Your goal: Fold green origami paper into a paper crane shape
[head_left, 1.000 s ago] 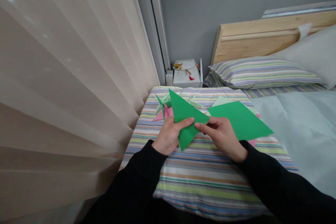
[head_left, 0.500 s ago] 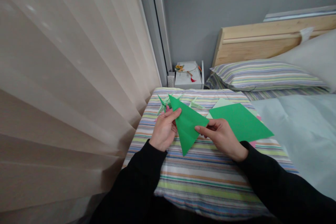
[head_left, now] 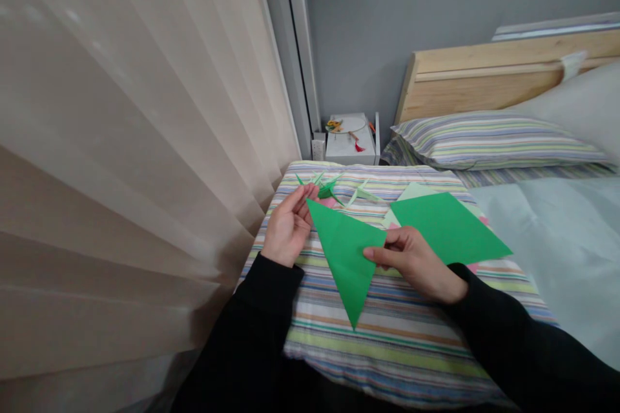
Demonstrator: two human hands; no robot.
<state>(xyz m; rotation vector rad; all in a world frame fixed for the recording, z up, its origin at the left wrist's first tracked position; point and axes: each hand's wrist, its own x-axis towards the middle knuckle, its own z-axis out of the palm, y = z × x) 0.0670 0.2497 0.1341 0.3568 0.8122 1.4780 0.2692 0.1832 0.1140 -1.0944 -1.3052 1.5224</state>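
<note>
A folded triangle of green paper (head_left: 346, 258) lies with its tip pointing toward me. My right hand (head_left: 411, 264) pinches its right corner between thumb and fingers. My left hand (head_left: 289, 226) rests palm-up and spread just left of the triangle's upper left corner, holding nothing. Beyond it lie several green origami cranes (head_left: 329, 189) on a pink paper sheet (head_left: 328, 202). A flat green paper square (head_left: 448, 226) lies to the right of my right hand, over a pale green sheet (head_left: 411, 191).
All this lies on a striped bedspread (head_left: 378, 348). A sheer beige curtain (head_left: 121, 174) hangs along the left. A striped pillow (head_left: 494, 142), pale blue sheet (head_left: 566, 251) and wooden headboard (head_left: 484, 77) are to the right. A white box (head_left: 351, 155) stands at the back.
My left hand has let go of the triangle and moved left. The triangle has dropped lower and flatter, its tip now nearer me, with my right hand still on its corner.
</note>
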